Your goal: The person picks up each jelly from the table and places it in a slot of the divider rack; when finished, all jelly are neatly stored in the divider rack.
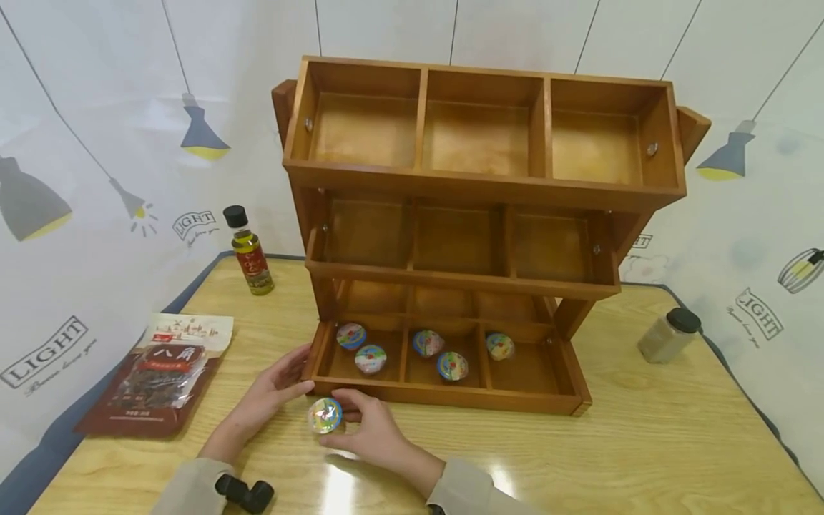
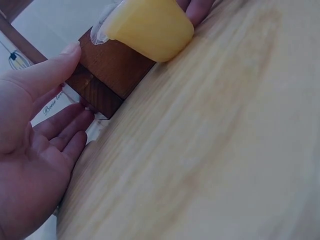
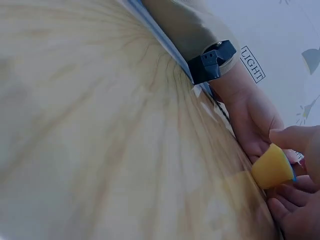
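A yellow jelly cup (image 1: pixel 325 415) with a printed foil lid is pinched between the thumb and fingers of my right hand (image 1: pixel 376 436), just in front of the wooden shelf's bottom tier. In the left wrist view the jelly cup (image 2: pixel 150 30) shows its yellow side, low over the table. My left hand (image 1: pixel 270 393) is at the front left corner of the wooden shelf (image 1: pixel 444 395), its thumb by the front board and its fingers, fairly straight, along the side. Inside the bottom tier, two jelly cups (image 1: pixel 370 360) lie left, two (image 1: pixel 453 366) in the middle compartment and one (image 1: pixel 500 347) right.
The two upper tiers (image 1: pixel 483 179) overhang the bottom one. At left stand an oil bottle (image 1: pixel 251 254) with a black cap and a bag of star anise (image 1: pixel 157 386). A spice jar (image 1: pixel 668 336) with a dark lid stands at right. Printed fabric (image 1: pixel 116 272) surrounds the table.
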The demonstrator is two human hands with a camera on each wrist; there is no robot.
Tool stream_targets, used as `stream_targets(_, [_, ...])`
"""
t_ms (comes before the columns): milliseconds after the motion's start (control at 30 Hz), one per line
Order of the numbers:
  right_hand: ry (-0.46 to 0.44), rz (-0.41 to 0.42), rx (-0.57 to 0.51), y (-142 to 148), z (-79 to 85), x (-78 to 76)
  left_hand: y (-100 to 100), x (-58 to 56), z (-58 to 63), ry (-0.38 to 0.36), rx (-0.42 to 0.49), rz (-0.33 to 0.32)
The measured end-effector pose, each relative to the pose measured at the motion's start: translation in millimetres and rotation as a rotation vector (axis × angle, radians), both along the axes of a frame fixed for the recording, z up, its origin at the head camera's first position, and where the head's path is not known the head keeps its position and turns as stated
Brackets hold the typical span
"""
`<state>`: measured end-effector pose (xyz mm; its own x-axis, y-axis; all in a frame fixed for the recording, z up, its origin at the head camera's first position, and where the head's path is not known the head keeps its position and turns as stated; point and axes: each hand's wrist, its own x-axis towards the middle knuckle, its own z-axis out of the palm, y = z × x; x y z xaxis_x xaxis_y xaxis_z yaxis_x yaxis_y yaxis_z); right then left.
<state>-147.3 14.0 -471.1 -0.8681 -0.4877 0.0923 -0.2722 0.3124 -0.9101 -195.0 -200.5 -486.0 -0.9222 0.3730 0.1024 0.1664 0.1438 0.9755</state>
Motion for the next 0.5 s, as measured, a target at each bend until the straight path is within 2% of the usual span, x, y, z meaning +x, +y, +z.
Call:
stream_targets(300, [-0.026,-0.048,-0.063,-6.8,3.4,1.5,0.1,-2.3,1.6,-0.026,-0.014,0.013])
stream_targets(400, [-0.039,-0.038,-0.097,-5.2,-0.9,0.1,-0.1,-2.9,0.5,-0.022,-0.016,0.007])
stream_targets(500, [-0.062,-0.02,-0.135,0.6,4.6,4.0,-1.7,-1.4,0.0,-0.014,-0.024,0.009])
